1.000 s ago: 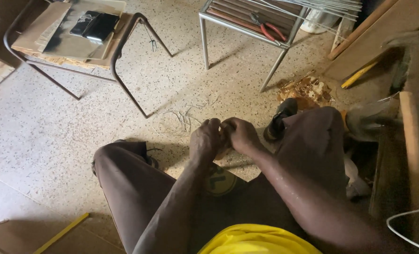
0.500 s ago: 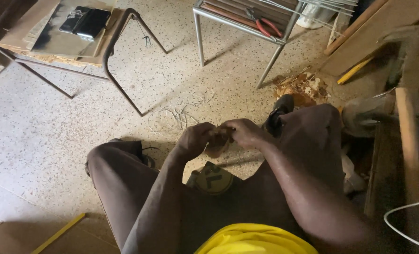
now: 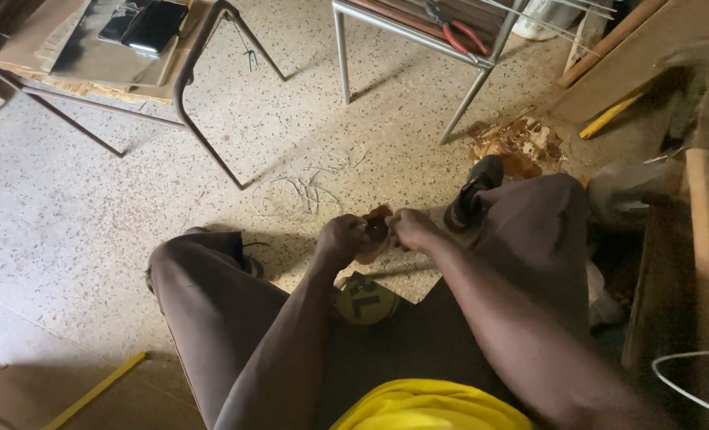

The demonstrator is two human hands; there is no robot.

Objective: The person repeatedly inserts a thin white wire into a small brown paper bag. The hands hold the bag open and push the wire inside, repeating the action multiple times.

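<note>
Between the knees, the left hand (image 3: 345, 239) and right hand (image 3: 410, 227) meet around a small brown piece (image 3: 376, 227), which sits at the centre with the left fingers at its nine o'clock and the right fingers at its three o'clock. Both sets of fingers are curled tight on it, nearly closed; what the piece is cannot be told. At six o'clock from it, a round olive disc (image 3: 366, 299) lies just below. Farther off at eleven o'clock, thin wire loops (image 3: 294, 195) lie on the speckled floor (image 3: 91, 215). At one o'clock, a black shoe (image 3: 474, 195), then red-handled pliers (image 3: 459, 33) on a metal stool (image 3: 418, 40).
</note>
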